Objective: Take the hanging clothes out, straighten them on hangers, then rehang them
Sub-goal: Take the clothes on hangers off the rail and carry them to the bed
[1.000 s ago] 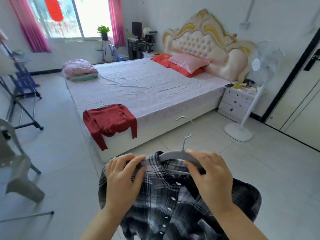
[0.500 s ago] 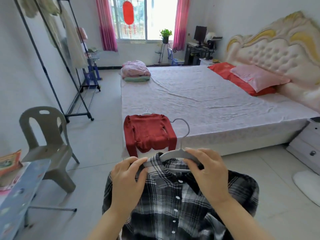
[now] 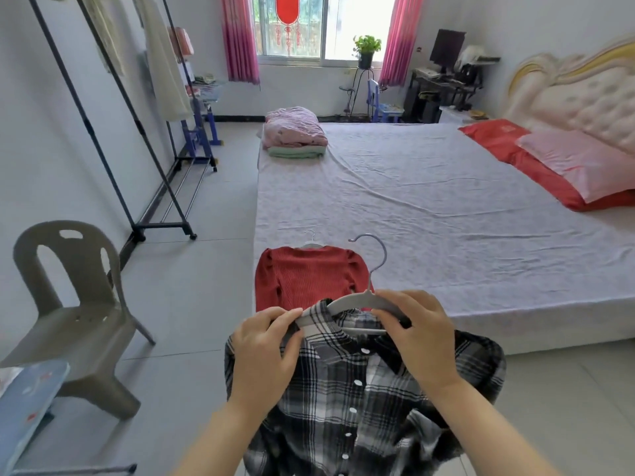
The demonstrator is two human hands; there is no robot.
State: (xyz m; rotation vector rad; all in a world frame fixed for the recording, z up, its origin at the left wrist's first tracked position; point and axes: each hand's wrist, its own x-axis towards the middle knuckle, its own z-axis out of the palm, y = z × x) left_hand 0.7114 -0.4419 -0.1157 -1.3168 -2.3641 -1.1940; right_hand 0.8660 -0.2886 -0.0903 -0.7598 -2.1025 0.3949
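A black-and-white plaid shirt [image 3: 357,400] hangs on a grey hanger [image 3: 357,298] right in front of me, above the floor. My left hand [image 3: 264,352] pinches the hanger's left arm and the collar there. My right hand [image 3: 417,334] grips the hanger's right arm over the shoulder of the shirt. Its hook [image 3: 372,250] points up, free. A red knit sweater [image 3: 305,278] on its own hanger lies on the near corner of the bed [image 3: 446,207]. A black clothes rack [image 3: 113,139] with pale garments stands along the left wall.
A grey plastic chair [image 3: 75,317] stands at the left, and a blue ironing board [image 3: 24,410] is at the lower left. Folded pink and green bedding [image 3: 295,135] sits on the bed's far corner. Red and pink pillows [image 3: 563,163] lie at the right.
My view has swung left, from the bed's headboard side toward the rack and chair. Both hands keep the same hold on the hanger and shirt.
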